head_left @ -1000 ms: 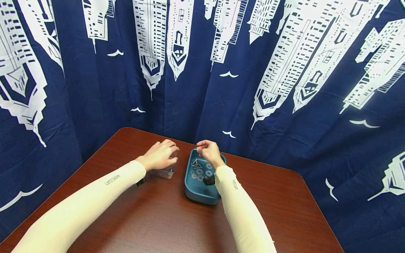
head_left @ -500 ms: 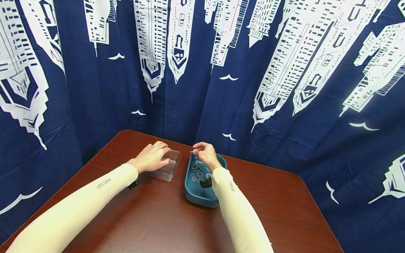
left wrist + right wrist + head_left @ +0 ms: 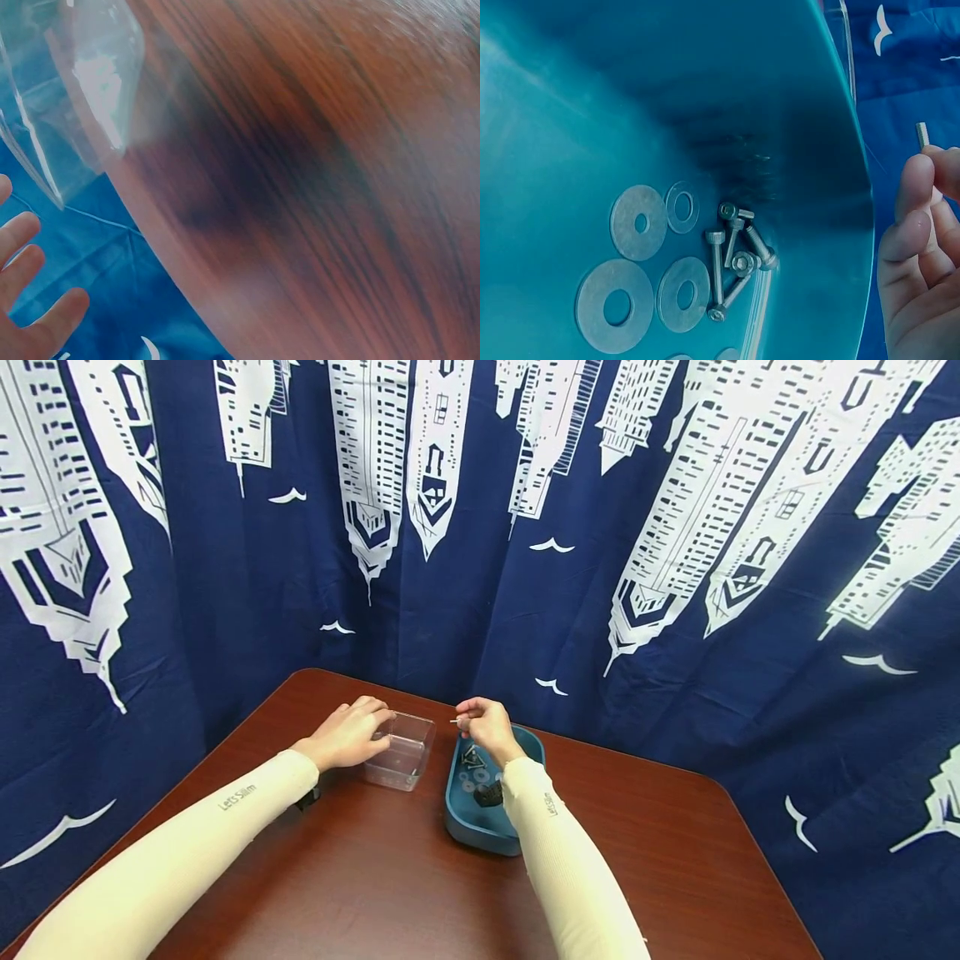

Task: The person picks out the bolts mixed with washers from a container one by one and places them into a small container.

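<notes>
My right hand (image 3: 487, 727) pinches a small metal screw (image 3: 922, 135) between thumb and fingertips, over the far end of a blue tray (image 3: 480, 839). Its threaded shank sticks out towards the left; the head is hidden in the fingers. In the tray lie several socket-head screws (image 3: 715, 238) in a loose pile and several flat washers (image 3: 596, 307). My left hand (image 3: 347, 735) is at the left side of a clear plastic box (image 3: 393, 779), fingers spread and relaxed, holding nothing. Its fingers (image 3: 64, 319) show apart from the box in the left wrist view.
A dark object (image 3: 489, 794) by my right wrist overlaps the tray. The brown wooden table (image 3: 360, 893) ends just behind the box and tray, where a blue curtain (image 3: 442, 635) with white buildings hangs. The box stands a short gap left of the tray.
My left hand has drawn left from over the clear box, uncovering more of it. My right hand has moved slightly left with the screw, towards the gap between tray and box.
</notes>
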`<state>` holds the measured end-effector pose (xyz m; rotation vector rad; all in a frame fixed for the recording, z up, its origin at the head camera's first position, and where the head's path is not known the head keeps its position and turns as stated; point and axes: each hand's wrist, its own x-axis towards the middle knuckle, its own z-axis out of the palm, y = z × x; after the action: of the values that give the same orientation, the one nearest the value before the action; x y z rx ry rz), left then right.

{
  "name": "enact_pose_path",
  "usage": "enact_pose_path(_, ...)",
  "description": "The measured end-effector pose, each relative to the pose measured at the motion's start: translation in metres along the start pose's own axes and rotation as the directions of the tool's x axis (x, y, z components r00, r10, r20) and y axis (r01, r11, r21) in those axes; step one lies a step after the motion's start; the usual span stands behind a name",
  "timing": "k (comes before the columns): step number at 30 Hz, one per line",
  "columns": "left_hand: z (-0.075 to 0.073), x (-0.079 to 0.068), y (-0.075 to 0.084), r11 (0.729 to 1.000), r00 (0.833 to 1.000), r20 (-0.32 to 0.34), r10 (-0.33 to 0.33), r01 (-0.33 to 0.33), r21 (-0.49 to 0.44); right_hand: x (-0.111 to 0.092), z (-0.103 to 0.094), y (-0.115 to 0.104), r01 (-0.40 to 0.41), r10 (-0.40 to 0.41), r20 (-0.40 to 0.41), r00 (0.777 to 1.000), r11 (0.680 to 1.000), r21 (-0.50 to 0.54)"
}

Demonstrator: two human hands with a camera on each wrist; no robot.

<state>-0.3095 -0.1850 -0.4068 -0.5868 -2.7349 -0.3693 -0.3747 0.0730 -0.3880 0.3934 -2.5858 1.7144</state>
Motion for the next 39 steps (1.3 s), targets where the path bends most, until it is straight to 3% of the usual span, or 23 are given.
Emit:
enact_pose_path(19,0.007,-0.004,-0.018,0.998,0.998,0.034,-0.051,0.052,-0.029,0.001,0.013,-0.005,0.046,-0.046,0.007,0.999,0.999,0.011)
enact_pose_path(39,0.017,-0.007,-0.027,0.996,0.997,0.060,-0.057,0.061,-0.072,0.003,0.035,-0.017,0.025,-0.026,0.043,0.999,0.999,0.025)
